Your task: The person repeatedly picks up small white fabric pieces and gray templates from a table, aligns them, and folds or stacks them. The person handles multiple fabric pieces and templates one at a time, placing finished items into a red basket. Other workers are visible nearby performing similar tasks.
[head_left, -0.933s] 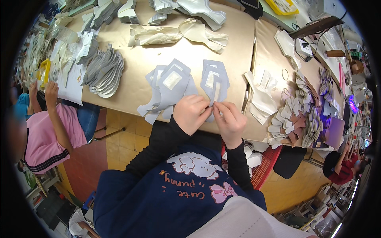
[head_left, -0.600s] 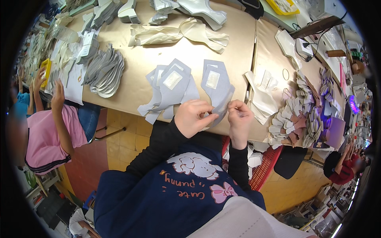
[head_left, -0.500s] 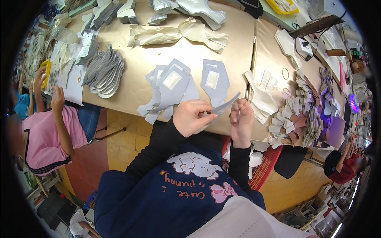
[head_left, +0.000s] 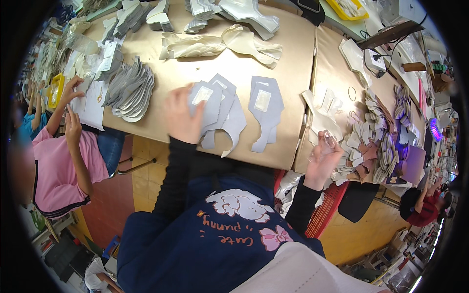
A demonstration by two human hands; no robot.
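Note:
My left hand [head_left: 183, 116] is blurred, its thumb and fingers apart, at the left edge of a flat grey-blue cut piece [head_left: 207, 110] bearing a white rectangular patch [head_left: 202, 95]. That piece lies on top of other overlapping grey-blue pieces [head_left: 235, 121]. To their right, a second small stack of the same pieces [head_left: 268, 105] shows a similar patch. Off the table's front edge, my right hand [head_left: 323, 158] is raised with its fingers curled. A crumpled bit of clear plastic film [head_left: 329, 140] shows between its fingertips.
Cream cut pieces [head_left: 220, 45] stretch across the table's back. A fanned grey stack [head_left: 129, 90] lies left, near a co-worker in pink [head_left: 61, 163]. White strips [head_left: 322, 117] and many bundled pieces [head_left: 361, 146] cover the right. A red basket [head_left: 328, 210] stands below the edge.
My left hand has moved left, and the piece it held now lies on the left pile. My right hand has moved right and nearer me, away from the left.

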